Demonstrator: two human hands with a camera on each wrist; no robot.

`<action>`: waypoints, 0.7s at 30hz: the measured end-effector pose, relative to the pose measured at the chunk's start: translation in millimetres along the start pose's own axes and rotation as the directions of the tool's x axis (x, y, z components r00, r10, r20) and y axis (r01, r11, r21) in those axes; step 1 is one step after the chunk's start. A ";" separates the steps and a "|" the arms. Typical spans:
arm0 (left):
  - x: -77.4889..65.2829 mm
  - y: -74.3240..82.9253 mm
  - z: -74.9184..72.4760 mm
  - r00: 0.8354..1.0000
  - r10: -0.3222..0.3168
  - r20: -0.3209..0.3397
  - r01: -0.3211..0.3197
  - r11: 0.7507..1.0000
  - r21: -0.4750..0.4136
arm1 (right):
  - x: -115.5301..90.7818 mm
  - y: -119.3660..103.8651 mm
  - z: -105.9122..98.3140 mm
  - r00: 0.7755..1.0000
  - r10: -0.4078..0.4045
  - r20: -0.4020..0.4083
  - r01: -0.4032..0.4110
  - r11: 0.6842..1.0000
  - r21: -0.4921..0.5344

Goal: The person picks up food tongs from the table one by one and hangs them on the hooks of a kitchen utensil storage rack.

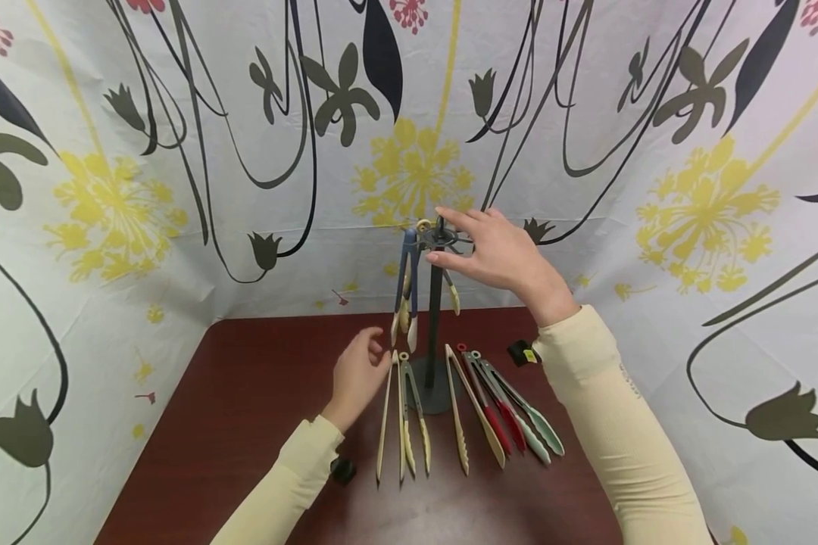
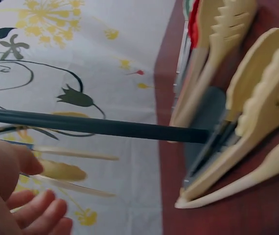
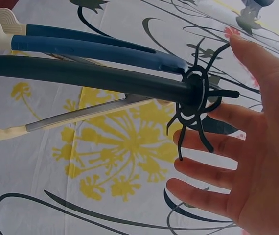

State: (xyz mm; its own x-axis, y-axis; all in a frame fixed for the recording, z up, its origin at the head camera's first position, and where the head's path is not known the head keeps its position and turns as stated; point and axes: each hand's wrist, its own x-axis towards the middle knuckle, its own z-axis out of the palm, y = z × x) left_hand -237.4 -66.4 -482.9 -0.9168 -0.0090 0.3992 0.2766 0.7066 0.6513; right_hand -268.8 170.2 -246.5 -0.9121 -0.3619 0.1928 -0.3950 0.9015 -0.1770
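Observation:
A dark utensil stand (image 1: 434, 325) with a ring of hooks (image 3: 194, 98) rises from the table. My right hand (image 1: 501, 250) is at its top, fingers spread around the hooks, holding no tongs. From the hooks hang blue-handled tongs (image 1: 414, 280) with pale tips, and tongs with grey arms and yellow tips (image 3: 76, 115). My left hand (image 1: 360, 378) is beside the lower ends of the hanging tongs, fingers loosely bent with nothing gripped. In the left wrist view, its thumb and fingers appear near a yellow tong tip (image 2: 63, 170).
On the dark red table (image 1: 266, 424), left of the stand's front, lie wooden tongs (image 1: 384, 424) and grey tongs with yellow tips (image 1: 416, 409). To the right are more wooden tongs (image 1: 477, 393), red tongs (image 1: 494, 412) and mint-green tongs (image 1: 538, 420). A patterned curtain (image 1: 259, 257) surrounds the table.

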 end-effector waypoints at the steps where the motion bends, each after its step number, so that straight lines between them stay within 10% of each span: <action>1: -2.8 -3.6 2.3 0.999 -0.013 0.033 0.012 1.000 0.021 | 0.0 0.4 -1.0 1.000 -0.004 0.005 0.004 1.000 -0.001; 5: -14.9 -15.7 10.2 0.979 -0.063 0.193 0.046 0.995 0.092 | 0.2 2.5 -6.2 0.999 -0.010 0.042 0.009 1.000 0.011; 11: -34.1 -32.6 20.1 0.895 -0.151 0.420 0.085 0.981 0.172 | 2.5 5.5 -14.4 0.994 -0.043 0.104 0.039 0.998 0.038; 21: -46.9 -48.7 28.2 0.811 -0.207 0.547 0.093 0.969 0.229 | 6.3 8.7 -21.5 0.988 -0.084 0.132 0.074 0.994 0.083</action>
State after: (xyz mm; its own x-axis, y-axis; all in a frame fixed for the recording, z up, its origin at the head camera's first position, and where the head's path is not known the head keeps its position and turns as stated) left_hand -216.0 -80.5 -551.6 -0.9583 0.2338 -0.1642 0.1172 0.8458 0.5204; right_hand -275.6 180.9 -226.1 -0.8821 -0.4646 0.0779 -0.4688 0.8495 -0.2419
